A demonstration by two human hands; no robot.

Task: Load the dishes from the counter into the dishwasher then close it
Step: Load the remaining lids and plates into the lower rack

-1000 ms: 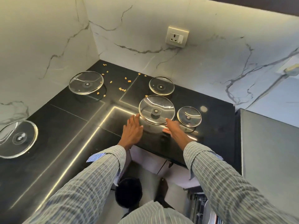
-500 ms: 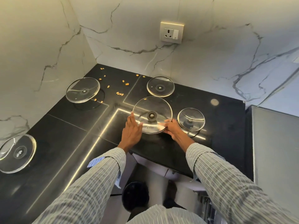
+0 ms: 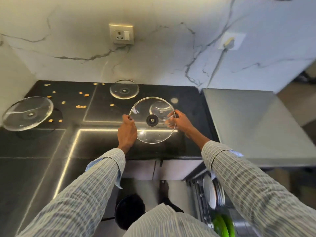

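Holding a large glass lid [image 3: 152,132] above the black tabletop [image 3: 102,142], a person in striped sleeves grips it by opposite edges of the rim: the left hand [image 3: 127,132] curls its grip around the left edge, and the right hand [image 3: 179,121] pinches the right edge. The lid is tilted toward the camera, its dark knob [image 3: 151,120] at centre. Four glass lids are visible in all: the held one, a smaller lid [image 3: 160,108] seen through it, another small lid [image 3: 124,89] near the marble wall, and a large lid [image 3: 28,113] at far left. Yellow crumbs [image 3: 81,106] are scattered across the tabletop. At lower right, the dishwasher rack [image 3: 201,192] holds upright white plates [image 3: 210,192] and something green [image 3: 222,224].
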